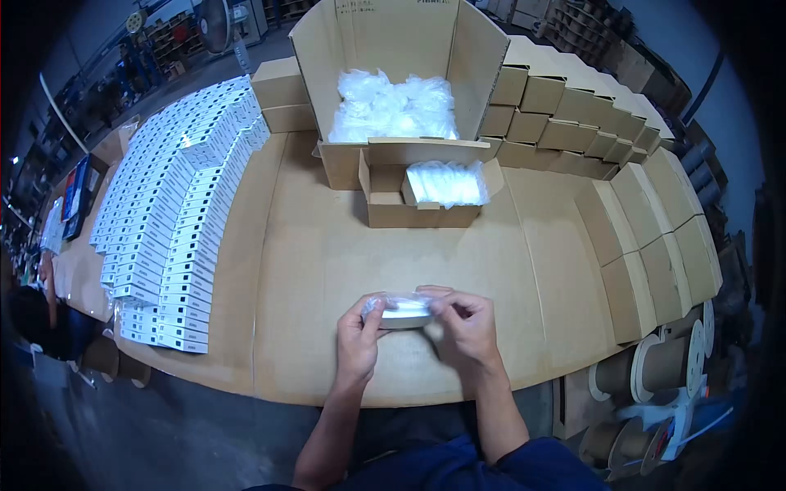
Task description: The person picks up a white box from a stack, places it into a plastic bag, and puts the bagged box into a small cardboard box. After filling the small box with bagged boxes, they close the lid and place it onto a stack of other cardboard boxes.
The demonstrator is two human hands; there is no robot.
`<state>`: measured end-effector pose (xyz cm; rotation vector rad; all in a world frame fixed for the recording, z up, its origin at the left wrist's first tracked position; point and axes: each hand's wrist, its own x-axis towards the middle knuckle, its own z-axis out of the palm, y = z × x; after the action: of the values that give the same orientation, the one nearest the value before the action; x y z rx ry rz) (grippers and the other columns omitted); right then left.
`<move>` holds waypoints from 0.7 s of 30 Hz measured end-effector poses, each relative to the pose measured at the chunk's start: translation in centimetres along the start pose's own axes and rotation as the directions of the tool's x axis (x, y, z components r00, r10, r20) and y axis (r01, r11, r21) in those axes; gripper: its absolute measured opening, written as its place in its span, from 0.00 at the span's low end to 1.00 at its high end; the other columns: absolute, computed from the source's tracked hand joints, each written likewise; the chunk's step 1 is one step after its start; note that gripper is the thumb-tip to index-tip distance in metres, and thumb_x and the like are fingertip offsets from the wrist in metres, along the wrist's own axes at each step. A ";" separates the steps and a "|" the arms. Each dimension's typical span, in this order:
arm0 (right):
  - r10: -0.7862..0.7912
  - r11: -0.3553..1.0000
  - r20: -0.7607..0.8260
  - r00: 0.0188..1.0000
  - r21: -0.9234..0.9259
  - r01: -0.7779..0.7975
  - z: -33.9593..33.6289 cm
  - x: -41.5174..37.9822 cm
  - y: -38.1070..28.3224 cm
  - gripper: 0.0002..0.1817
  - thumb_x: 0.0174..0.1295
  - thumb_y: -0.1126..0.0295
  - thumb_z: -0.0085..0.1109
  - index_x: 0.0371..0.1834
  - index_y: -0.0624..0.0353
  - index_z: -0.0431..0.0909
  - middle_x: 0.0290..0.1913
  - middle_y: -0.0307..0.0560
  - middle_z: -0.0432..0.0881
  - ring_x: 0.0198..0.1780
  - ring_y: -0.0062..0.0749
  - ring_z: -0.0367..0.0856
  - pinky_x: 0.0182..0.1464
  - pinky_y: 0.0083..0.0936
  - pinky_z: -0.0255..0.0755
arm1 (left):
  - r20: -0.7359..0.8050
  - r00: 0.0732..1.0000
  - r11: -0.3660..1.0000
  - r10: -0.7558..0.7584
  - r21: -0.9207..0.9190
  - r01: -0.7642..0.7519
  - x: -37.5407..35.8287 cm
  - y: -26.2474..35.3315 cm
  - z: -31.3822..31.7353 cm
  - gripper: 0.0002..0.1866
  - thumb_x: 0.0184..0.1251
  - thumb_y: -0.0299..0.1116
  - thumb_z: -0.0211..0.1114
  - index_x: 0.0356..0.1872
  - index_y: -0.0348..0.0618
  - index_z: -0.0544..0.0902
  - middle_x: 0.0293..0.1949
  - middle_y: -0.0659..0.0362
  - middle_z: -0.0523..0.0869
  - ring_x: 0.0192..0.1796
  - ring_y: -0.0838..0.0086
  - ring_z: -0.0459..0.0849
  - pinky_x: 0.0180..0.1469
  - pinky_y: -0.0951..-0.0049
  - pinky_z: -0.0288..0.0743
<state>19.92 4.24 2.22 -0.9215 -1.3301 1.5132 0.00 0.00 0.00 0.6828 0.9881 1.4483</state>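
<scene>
Low over the near middle of the cardboard-covered table, a small white box in clear plastic wrap (405,311) lies between my hands. My left hand (359,337) grips its left end, the thumb on top. At the right end, the fingers of my right hand (468,326) pinch the plastic. Beyond them stands an open cardboard box (422,218), its flaps up, with several plastic-wrapped packets (447,184) in its right part. Behind that, a large open carton (401,41) holds a heap of crumpled clear plastic bags (395,106).
Stacked white boxes with printed labels (176,217) cover the table's left side. Brown cartons (565,114) are piled at the back right, and more cartons (655,237) line the right edge. Cable spools (655,368) stand below right. Another person's arm (49,286) shows far left.
</scene>
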 end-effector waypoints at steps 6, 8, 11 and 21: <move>-0.315 0.944 -0.039 0.948 0.093 0.317 0.4 -0.2 -0.3 0.11 0.65 0.76 0.72 0.49 0.63 0.90 0.72 0.62 0.77 0.71 0.42 0.78 0.71 0.33 0.71 | -0.072 0.997 0.999 -0.018 -0.042 0.015 0.0 1.4 -0.1 0.16 0.85 0.39 0.58 0.47 0.34 0.84 0.46 0.53 0.88 0.49 0.71 0.90 0.53 0.66 0.89; -0.240 0.967 0.128 0.962 -0.060 0.249 0.6 -0.5 -1.5 0.14 0.62 0.78 0.73 0.51 0.61 0.90 0.71 0.60 0.78 0.70 0.44 0.78 0.71 0.35 0.71 | -0.046 0.999 0.999 -0.018 -0.037 0.016 0.1 0.8 0.0 0.17 0.85 0.40 0.57 0.48 0.34 0.84 0.47 0.53 0.88 0.49 0.70 0.90 0.52 0.66 0.89; -0.201 0.927 0.180 0.963 -0.282 0.246 1.4 0.0 -1.9 0.18 0.57 0.81 0.74 0.53 0.62 0.89 0.62 0.57 0.86 0.62 0.43 0.85 0.66 0.34 0.76 | -0.053 0.998 0.999 -0.034 -0.020 0.033 -0.1 0.7 0.4 0.17 0.87 0.41 0.55 0.49 0.35 0.83 0.47 0.54 0.88 0.49 0.71 0.90 0.51 0.66 0.89; -0.093 0.903 0.123 0.988 -0.408 0.135 0.7 0.9 -2.1 0.18 0.57 0.77 0.75 0.53 0.63 0.88 0.57 0.58 0.89 0.66 0.48 0.84 0.68 0.38 0.75 | 0.029 1.000 1.000 -0.012 0.013 0.011 0.4 0.5 -0.8 0.17 0.88 0.43 0.48 0.56 0.38 0.73 0.65 0.46 0.76 0.60 0.59 0.87 0.58 0.52 0.89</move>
<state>19.31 4.96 4.42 -1.0170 -1.7936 1.2180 -1.01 0.30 0.00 0.7052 0.9780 1.4192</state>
